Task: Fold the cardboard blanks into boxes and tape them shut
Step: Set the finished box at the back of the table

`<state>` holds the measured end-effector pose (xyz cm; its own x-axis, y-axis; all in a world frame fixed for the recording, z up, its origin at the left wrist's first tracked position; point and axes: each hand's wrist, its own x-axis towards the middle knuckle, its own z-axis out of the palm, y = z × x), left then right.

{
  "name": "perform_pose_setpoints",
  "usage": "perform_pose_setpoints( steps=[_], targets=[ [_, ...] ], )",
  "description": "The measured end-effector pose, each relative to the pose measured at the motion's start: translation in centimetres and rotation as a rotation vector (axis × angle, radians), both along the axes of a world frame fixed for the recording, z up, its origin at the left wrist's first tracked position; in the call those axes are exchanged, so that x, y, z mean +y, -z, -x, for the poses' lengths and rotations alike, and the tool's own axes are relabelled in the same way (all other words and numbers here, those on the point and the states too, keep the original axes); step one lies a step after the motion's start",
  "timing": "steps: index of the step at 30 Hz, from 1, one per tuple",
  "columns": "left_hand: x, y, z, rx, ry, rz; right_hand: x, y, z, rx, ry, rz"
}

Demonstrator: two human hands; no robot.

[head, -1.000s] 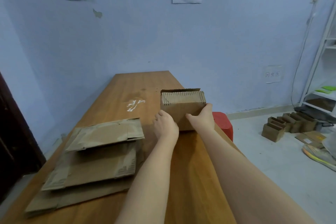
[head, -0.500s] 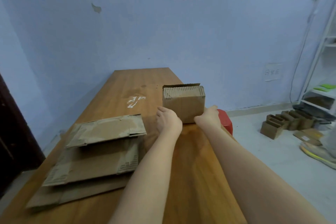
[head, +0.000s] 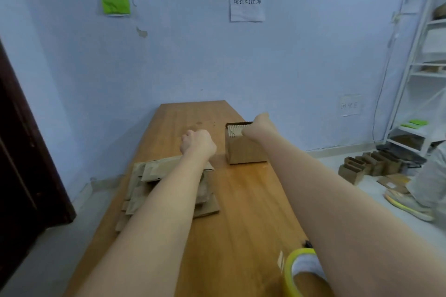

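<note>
One folded box sits mid-frame under the right hand, grip hidden; the curled left hand holds nothing.

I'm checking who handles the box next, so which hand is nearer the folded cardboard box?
Right. The right hand is at the cardboard box, over its top right edge. The left hand hovers apart to the box's left, above the far end of the flat blanks.

on the table we saw a box far right, flat blanks stacked to its left and nearer, and a tape roll at the near right edge.
</note>
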<state>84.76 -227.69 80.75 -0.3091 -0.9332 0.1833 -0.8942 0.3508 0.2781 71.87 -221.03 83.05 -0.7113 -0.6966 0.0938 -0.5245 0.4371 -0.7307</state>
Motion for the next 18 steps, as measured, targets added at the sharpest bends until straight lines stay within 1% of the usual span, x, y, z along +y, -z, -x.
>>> perform_pose_setpoints(
  steps=[2, 5, 8, 11, 14, 18],
  targets=[
    [0.0, -0.1, -2.5, -0.02, -0.011, -0.016, -0.3, -0.1, -2.0, 0.015, -0.053, -0.046],
    [-0.8, 0.1, -6.6, -0.065, -0.085, -0.03, -1.6, 0.6, -4.7, 0.024, -0.134, -0.125],
    [-2.7, 1.0, -10.2, -0.1, -0.163, -0.065, -3.6, 1.7, -7.1, 0.012, -0.178, -0.132],
    [-4.6, 2.2, -12.3, -0.115, -0.195, -0.118, -5.5, 3.0, -9.0, 0.027, -0.209, -0.202],
    [-6.3, 3.7, -12.8, -0.083, -0.185, -0.149, -7.8, 4.4, -9.8, 0.048, -0.219, -0.247],
    [-7.8, 5.5, -12.4, 0.028, -0.135, -0.224, -9.6, 6.1, -9.8, 0.014, -0.212, -0.368]
  ],
)
